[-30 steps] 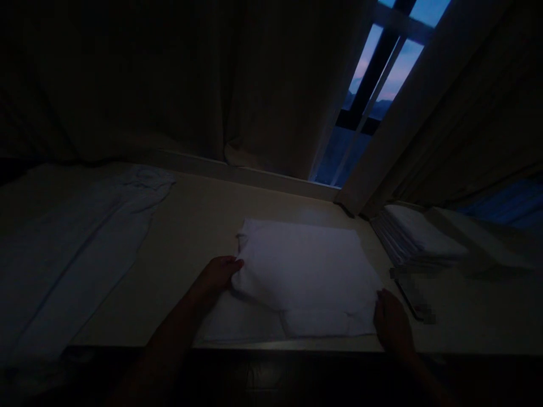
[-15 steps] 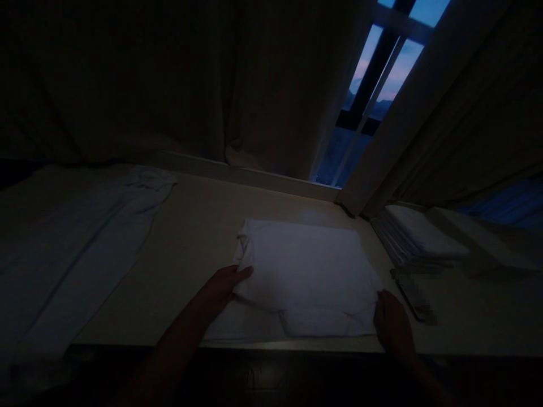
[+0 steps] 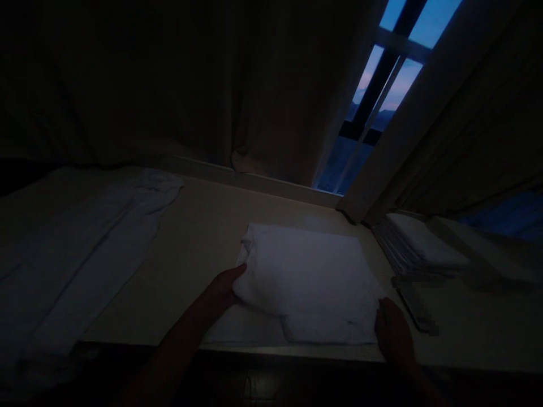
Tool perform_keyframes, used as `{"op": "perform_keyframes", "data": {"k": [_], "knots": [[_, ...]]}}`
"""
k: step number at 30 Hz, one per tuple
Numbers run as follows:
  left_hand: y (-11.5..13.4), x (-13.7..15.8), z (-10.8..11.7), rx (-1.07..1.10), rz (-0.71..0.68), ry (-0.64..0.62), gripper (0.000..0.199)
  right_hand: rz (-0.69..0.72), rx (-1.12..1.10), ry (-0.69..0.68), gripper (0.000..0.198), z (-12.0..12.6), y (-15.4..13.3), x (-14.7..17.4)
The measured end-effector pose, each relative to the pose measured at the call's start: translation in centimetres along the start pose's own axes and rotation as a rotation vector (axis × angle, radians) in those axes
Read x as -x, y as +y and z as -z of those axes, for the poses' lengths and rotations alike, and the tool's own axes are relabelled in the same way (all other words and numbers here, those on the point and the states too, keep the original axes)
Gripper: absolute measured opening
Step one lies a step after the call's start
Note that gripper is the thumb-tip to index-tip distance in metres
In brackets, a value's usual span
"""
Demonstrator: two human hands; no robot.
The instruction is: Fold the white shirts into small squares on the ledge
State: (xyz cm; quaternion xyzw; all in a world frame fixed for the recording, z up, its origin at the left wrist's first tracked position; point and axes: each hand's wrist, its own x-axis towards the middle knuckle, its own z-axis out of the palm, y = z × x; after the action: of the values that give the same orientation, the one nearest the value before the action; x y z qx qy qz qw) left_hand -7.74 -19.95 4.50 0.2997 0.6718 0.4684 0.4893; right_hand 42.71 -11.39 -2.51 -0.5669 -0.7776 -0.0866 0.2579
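A white garment (image 3: 309,277), folded into a rough rectangle, lies on the pale table (image 3: 199,226); it looks like a shirt, though the dim light hides its details. My left hand (image 3: 227,285) grips its left edge, thumb on top and fingers hidden underneath. At the lower right corner my right hand (image 3: 392,328) has its fingers closed on the cloth. The near left part of the cloth is lifted a little, and a flat layer of white fabric shows below it.
More white garments (image 3: 114,237) lie spread on the left. A stack of folded white cloth (image 3: 424,240) sits at the right beside a box-like object (image 3: 479,249). A dark phone-like object (image 3: 413,305) lies close to my right hand. Curtains (image 3: 275,102) and a window (image 3: 373,102) are behind.
My left thumb has slid toward the garment's left edge. Both hands still hold the cloth, and the whole view has shifted slightly.
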Motion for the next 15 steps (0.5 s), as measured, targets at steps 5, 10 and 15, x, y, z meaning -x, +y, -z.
{"op": "perform_keyframes", "data": {"k": [5,10,15], "knots": [[-0.5,-0.2,1.0,-0.250,-0.075,0.086,0.046,0.128,-0.081,0.020,0.045,1.4,-6.7,-2.8],[-0.7,-0.7,1.5,-0.502,-0.130,0.172,0.028,0.434,-0.364,-0.216,0.044,0.3,-22.9,-7.6],[-0.6,-0.3,1.7,-0.455,-0.139,0.150,0.026,0.477,-0.507,-0.418,0.050,-1.8,-33.6,-10.5]]}}
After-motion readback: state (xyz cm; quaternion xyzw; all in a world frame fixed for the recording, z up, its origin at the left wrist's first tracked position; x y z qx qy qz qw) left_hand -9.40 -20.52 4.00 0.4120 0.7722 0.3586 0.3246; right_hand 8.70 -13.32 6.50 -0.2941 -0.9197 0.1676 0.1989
